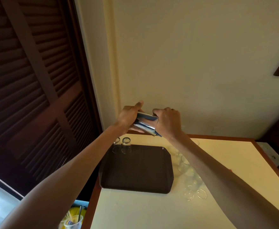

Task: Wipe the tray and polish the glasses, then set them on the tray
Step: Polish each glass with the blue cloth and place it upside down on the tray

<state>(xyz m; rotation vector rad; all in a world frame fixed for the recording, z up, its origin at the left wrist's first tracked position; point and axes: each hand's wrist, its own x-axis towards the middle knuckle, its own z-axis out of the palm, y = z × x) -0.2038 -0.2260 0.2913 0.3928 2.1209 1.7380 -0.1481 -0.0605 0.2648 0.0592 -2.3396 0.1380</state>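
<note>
While the polishing is under way: the held glass (144,125) is carried in the air above the far edge of the table (152,212).
Left grip (128,116): curled round the base end of the held glass.
Right grip (168,120): pinched on the blue cloth (147,116) at the mouth end. Whether any finger is inside the mouth cannot be told.
Long axis: laid roughly left to right, with the mouth end lower and to the right.
Tray (143,171): found below the held glass and nearer the person.
Set glasses (126,145): two, stood upright at the far left corner of the tray, on the side of the left grip.
Waiting glasses (188,176): clustered on the table just right of the tray.
Coming move, as judged: the held glass is to be turned from lying to standing and lowered beside the set glasses, to which the left grip is the nearer.
</note>
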